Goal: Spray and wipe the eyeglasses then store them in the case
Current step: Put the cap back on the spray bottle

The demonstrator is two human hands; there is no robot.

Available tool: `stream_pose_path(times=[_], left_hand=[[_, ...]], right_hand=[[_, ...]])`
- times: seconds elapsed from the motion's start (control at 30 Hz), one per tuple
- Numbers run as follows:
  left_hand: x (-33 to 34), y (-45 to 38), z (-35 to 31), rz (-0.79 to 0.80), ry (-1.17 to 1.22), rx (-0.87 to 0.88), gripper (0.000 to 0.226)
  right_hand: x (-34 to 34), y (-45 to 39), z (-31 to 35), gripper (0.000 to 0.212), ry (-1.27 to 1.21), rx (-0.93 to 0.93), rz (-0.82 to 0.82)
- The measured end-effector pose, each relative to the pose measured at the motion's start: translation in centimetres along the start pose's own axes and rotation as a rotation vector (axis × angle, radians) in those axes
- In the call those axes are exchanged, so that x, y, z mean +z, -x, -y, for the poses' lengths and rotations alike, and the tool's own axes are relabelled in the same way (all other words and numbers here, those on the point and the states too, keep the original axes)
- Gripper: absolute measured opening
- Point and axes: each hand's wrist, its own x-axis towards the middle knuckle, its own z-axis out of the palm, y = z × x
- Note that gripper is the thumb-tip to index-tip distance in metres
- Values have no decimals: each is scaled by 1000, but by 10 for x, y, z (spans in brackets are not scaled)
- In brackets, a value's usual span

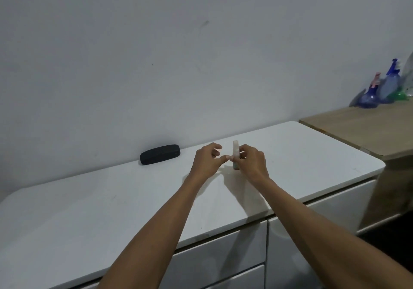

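Eyeglasses case (160, 154), black and closed, lies on the white worktop (89, 210) close to the wall, its long side running along it. To the right of the case, well apart from it, a small spray bottle (235, 152) stands upright on the worktop, pale with a greenish base. The right hand (251, 161) curls its fingers round the bottle's middle and grips it. The left hand (206, 160) sits between the case and the bottle, fingers loosely curled and holding nothing, its thumb tip touching or nearly touching the right hand's fingers beside the bottle. The eyeglasses themselves cannot be seen. Far right of the case, on a wooden surface (368, 125) beside the worktop, blue and green trigger spray bottles (380, 89) stand against the wall.
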Motion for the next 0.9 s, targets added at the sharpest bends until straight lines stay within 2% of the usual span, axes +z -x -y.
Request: stream_pose_path(times=[0.17, 0.37, 0.47, 0.9], left_hand=[[-52, 12, 61, -85, -335, -129, 59], [-93, 30, 112, -29, -599, -160, 84], [-94, 25, 120, -6, -708, -177, 88], [-91, 13, 130, 19, -738, -176, 99]], right_hand=[[37, -13, 31, 20, -36, -54, 52], [89, -32, 60, 20, -92, -74, 131], [112, -47, 68, 24, -78, -91, 141], [186, -111, 76, 35, 7, -62, 94]])
